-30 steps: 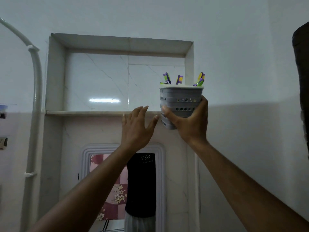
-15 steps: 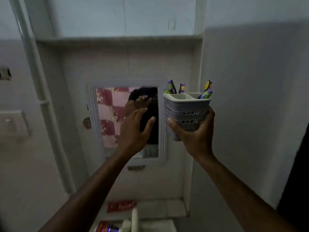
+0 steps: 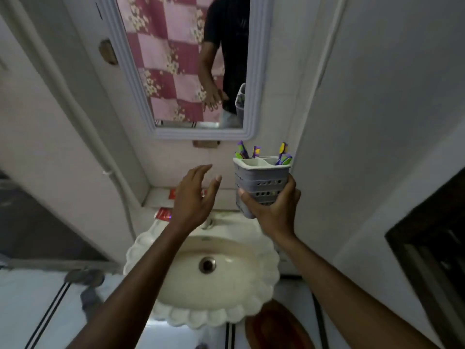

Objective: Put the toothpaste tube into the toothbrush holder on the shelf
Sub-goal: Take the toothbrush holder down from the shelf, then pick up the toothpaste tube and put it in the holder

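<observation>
Resting beneath left hand (image 3: 192, 197): toothpaste tube (image 3: 163, 214)

This is a home bathroom. A cream washbasin (image 3: 201, 285) with a scalloped rim and a round drain (image 3: 207, 264) sits below a white-framed mirror (image 3: 259, 71) fixed to a pale tiled wall. A narrow ledge (image 3: 156, 197) runs behind the basin, with red tubes (image 3: 163, 213) lying on it, partly hidden by a hand. A white pipe (image 3: 83, 117) runs down the wall on the left. The mirror reflects a pink and maroon checked curtain (image 3: 163, 59) with flowers. A grey holder (image 3: 260, 182) with toothbrushes (image 3: 283, 152) standing in it is held up in front of the wall. A dark doorway frame (image 3: 427, 235) shows at the right, and a reddish mat (image 3: 276, 331) lies on the white floor.
</observation>
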Demonstrator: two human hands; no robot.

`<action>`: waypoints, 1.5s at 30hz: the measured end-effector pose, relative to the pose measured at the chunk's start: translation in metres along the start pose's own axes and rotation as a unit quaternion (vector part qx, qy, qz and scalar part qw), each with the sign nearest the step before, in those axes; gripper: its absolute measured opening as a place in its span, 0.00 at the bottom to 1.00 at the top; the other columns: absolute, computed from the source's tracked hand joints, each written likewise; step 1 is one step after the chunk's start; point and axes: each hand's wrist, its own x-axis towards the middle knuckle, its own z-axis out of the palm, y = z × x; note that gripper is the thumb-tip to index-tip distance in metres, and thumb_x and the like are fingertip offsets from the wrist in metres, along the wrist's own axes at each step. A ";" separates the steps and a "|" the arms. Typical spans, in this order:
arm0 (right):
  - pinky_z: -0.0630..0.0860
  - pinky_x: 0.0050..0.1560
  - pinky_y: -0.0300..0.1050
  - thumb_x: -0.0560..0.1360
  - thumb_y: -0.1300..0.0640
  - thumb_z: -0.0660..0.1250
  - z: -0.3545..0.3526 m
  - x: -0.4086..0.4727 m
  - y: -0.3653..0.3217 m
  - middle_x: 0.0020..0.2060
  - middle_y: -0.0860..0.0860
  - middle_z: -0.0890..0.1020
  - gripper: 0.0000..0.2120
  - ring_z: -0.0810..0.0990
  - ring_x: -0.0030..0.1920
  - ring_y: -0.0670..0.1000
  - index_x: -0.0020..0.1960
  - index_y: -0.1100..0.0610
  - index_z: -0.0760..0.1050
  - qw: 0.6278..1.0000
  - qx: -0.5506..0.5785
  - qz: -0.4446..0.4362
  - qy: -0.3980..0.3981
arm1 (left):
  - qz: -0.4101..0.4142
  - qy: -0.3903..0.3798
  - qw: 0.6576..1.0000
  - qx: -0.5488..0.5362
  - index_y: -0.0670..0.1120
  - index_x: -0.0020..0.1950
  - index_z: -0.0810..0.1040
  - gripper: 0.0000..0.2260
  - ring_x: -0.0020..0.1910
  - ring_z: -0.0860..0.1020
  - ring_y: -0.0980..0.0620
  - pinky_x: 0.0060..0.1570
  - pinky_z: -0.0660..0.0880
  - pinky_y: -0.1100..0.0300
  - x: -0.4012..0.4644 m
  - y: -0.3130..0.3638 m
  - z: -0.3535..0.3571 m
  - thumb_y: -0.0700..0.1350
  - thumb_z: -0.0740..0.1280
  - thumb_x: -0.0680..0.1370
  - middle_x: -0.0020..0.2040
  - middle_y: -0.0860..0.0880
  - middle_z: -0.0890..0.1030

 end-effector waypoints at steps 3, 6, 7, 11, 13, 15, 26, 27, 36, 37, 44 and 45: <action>0.76 0.62 0.49 0.58 0.30 0.83 0.017 -0.020 0.032 0.63 0.51 0.72 0.60 0.73 0.69 0.56 0.81 0.52 0.63 0.998 -0.025 0.039 -0.031 | -0.034 -0.020 0.999 -0.013 0.49 0.73 0.78 0.21 0.65 0.81 0.49 0.66 0.78 0.45 -0.021 -0.036 0.014 0.59 0.64 0.86 0.68 0.51 0.80; 0.79 0.61 0.53 0.55 0.28 0.80 0.038 -0.031 0.055 0.67 0.54 0.76 0.60 0.76 0.69 0.59 0.79 0.52 0.64 0.993 -0.061 0.089 -0.041 | -0.099 -0.034 0.994 -0.044 0.52 0.70 0.79 0.20 0.66 0.79 0.53 0.63 0.79 0.46 -0.032 -0.077 0.026 0.63 0.62 0.86 0.65 0.54 0.81; 0.79 0.59 0.52 0.54 0.27 0.79 0.045 -0.034 0.061 0.66 0.55 0.78 0.59 0.78 0.68 0.61 0.76 0.53 0.65 0.990 -0.076 0.108 -0.043 | -0.126 -0.031 0.989 -0.065 0.52 0.69 0.80 0.20 0.64 0.80 0.52 0.61 0.80 0.47 -0.035 -0.091 0.028 0.63 0.61 0.86 0.63 0.54 0.82; 0.74 0.54 0.48 0.56 0.32 0.84 0.076 -0.039 0.086 0.65 0.57 0.81 0.54 0.82 0.66 0.63 0.71 0.57 0.68 0.980 -0.119 0.153 -0.041 | -0.201 -0.045 0.976 -0.074 0.45 0.64 0.81 0.16 0.56 0.83 0.46 0.53 0.77 0.51 -0.046 -0.146 0.035 0.54 0.63 0.87 0.57 0.47 0.85; 0.78 0.58 0.49 0.56 0.34 0.85 0.091 -0.042 0.094 0.66 0.55 0.81 0.55 0.81 0.67 0.61 0.74 0.58 0.67 0.979 -0.110 0.168 -0.035 | -0.229 -0.078 0.969 -0.042 0.44 0.63 0.81 0.11 0.55 0.83 0.45 0.52 0.75 0.53 -0.055 -0.179 0.039 0.47 0.65 0.86 0.56 0.46 0.85; 0.81 0.62 0.53 0.56 0.35 0.86 0.105 -0.045 0.098 0.68 0.54 0.80 0.58 0.81 0.69 0.60 0.76 0.58 0.66 0.978 -0.109 0.176 -0.025 | -0.237 -0.113 0.965 -0.006 0.47 0.61 0.81 0.08 0.54 0.83 0.44 0.54 0.78 0.49 -0.062 -0.209 0.042 0.44 0.66 0.85 0.55 0.48 0.85; 0.77 0.62 0.46 0.62 0.40 0.90 0.146 -0.054 0.121 0.76 0.54 0.77 0.60 0.80 0.72 0.60 0.80 0.57 0.58 0.967 -0.121 0.224 -0.026 | -0.005 -0.324 0.898 0.297 0.48 0.69 0.79 0.24 0.67 0.75 0.39 0.68 0.69 0.41 -0.017 -0.276 0.055 0.40 0.74 0.73 0.68 0.45 0.79; 0.77 0.63 0.47 0.61 0.37 0.89 0.146 -0.055 0.122 0.77 0.54 0.76 0.61 0.79 0.73 0.59 0.80 0.57 0.57 0.966 -0.119 0.226 -0.032 | 0.008 -0.337 0.885 0.322 0.48 0.67 0.80 0.23 0.65 0.75 0.40 0.67 0.69 0.43 -0.015 -0.278 0.057 0.41 0.75 0.72 0.67 0.46 0.78; 0.80 0.69 0.54 0.55 0.20 0.82 0.125 -0.060 0.129 0.76 0.51 0.75 0.68 0.79 0.72 0.55 0.79 0.53 0.56 0.961 -0.118 0.242 -0.067 | -0.155 -0.237 0.950 0.132 0.49 0.66 0.73 0.16 0.47 0.83 0.43 0.48 0.79 0.48 -0.019 -0.254 0.029 0.58 0.64 0.85 0.53 0.45 0.83; 0.79 0.68 0.52 0.56 0.20 0.80 0.123 -0.060 0.128 0.76 0.52 0.74 0.67 0.78 0.73 0.57 0.80 0.54 0.56 0.959 -0.120 0.245 -0.078 | -0.186 -0.231 0.952 0.079 0.49 0.67 0.71 0.19 0.46 0.83 0.45 0.48 0.80 0.48 -0.015 -0.242 0.021 0.61 0.62 0.85 0.52 0.47 0.83; 0.80 0.67 0.53 0.58 0.19 0.79 0.114 -0.053 0.122 0.74 0.49 0.76 0.64 0.80 0.71 0.54 0.81 0.51 0.59 0.962 -0.094 0.235 -0.101 | -0.188 -0.212 0.950 -0.130 0.55 0.69 0.77 0.22 0.44 0.87 0.48 0.43 0.85 0.52 0.037 -0.123 -0.014 0.64 0.72 0.80 0.53 0.51 0.85; 0.82 0.65 0.53 0.57 0.19 0.79 0.112 -0.052 0.121 0.71 0.47 0.79 0.63 0.82 0.68 0.53 0.80 0.50 0.61 0.964 -0.092 0.230 -0.098 | -0.171 -0.230 0.949 -0.131 0.56 0.69 0.77 0.22 0.42 0.87 0.48 0.39 0.85 0.52 0.044 -0.106 -0.013 0.63 0.73 0.79 0.53 0.52 0.85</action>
